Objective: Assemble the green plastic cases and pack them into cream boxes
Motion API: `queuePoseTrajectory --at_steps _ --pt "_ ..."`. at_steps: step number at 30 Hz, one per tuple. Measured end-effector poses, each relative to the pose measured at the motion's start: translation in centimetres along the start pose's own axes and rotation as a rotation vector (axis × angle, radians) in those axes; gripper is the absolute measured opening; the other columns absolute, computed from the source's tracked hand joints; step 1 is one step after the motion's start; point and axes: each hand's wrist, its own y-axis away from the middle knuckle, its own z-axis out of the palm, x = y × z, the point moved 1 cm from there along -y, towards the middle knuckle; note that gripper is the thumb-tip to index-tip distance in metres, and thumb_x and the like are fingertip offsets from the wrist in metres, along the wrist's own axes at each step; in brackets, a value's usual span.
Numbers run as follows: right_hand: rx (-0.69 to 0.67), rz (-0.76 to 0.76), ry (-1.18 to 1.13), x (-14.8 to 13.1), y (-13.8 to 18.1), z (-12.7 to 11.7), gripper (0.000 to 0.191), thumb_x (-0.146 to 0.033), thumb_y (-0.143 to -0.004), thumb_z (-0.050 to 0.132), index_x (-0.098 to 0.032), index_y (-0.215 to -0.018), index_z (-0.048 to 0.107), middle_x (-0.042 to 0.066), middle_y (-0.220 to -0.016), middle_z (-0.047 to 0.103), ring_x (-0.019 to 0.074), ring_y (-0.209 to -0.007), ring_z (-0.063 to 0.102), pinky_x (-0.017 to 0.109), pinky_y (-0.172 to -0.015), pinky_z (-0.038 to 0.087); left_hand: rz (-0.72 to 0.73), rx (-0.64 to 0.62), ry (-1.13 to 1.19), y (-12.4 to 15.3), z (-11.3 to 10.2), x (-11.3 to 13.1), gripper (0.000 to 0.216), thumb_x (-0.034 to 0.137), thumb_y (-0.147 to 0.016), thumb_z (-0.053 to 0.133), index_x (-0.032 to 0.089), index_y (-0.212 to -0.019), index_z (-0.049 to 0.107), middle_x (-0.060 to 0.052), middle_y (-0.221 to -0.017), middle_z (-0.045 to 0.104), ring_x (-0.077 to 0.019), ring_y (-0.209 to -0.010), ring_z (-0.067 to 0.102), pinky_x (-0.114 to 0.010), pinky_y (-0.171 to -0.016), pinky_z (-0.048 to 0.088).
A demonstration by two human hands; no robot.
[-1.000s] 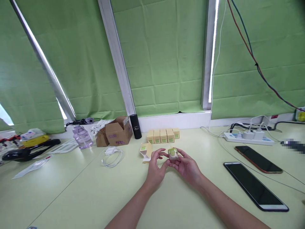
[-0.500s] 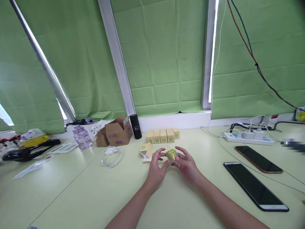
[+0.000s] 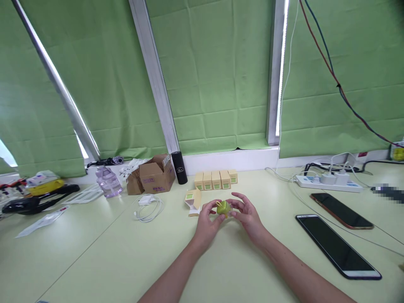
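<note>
Between my two hands is a small green ornament [image 3: 223,207] with a loop on top and a clear, yellowish lower part. My left hand [image 3: 207,221] grips it from the left with thumb and fingers. From the other side, my right hand [image 3: 248,216] holds it too, its upper fingers spread. The ornament is tilted, with its loop toward the left, and fingers cover part of it. An opened small carton [image 3: 193,201] with a green label lies just left of my left hand. Behind the hands stand several small tan boxes [image 3: 216,180] in a row.
A brown cardboard box [image 3: 157,177], a black cylinder [image 3: 179,167] and a purple bottle [image 3: 109,182] stand at the back left. A white charger cable [image 3: 150,209] lies coiled nearby. Two phones, one white-edged [image 3: 337,246] and one brown-edged [image 3: 342,210], and a power strip [image 3: 330,184] are on the right.
The ornament has been tipped to the left between my fingers, so its loop now points left instead of up. Both hands stay in nearly the same place.
</note>
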Motion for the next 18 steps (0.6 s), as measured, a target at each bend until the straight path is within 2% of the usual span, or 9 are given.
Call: queuePoseTrajectory --at_steps 5,8,18 --pt "0.194 0.048 0.077 -0.2 -0.5 -0.7 0.056 -0.016 -0.057 0.073 -0.026 -0.112 0.064 0.005 -0.1 0.074 0.0265 -0.1 0.064 0.04 -0.082 0.053 -0.059 0.022 -0.155 0.1 -0.1 -0.3 0.045 0.016 -0.076 0.074 0.025 -0.12 0.07 -0.01 -0.123 0.063 -0.0293 -0.122 0.058 -0.048 -0.111 0.041" --pt "0.263 0.055 0.099 -0.1 -0.7 -1.1 0.05 -0.019 -0.057 0.071 -0.025 -0.107 0.066 0.005 -0.094 0.073 0.025 -0.09 0.064 0.038 -0.074 0.053 -0.072 0.031 -0.239 0.3 -0.1 -0.7 0.046 0.013 -0.074 0.074 0.026 -0.118 0.072 -0.011 -0.121 0.06 -0.0299 -0.122 0.057 -0.05 -0.114 0.04" --pt "0.256 0.035 0.152 0.3 -0.7 -1.2 0.044 -0.023 -0.061 0.073 -0.024 -0.105 0.067 0.003 -0.086 0.072 0.0229 -0.082 0.065 0.038 -0.072 0.052 -0.009 -0.004 -0.463 0.7 0.1 -0.6 0.044 0.016 -0.069 0.077 0.029 -0.111 0.074 -0.011 -0.116 0.063 -0.0353 -0.12 0.05 -0.052 -0.105 0.042"
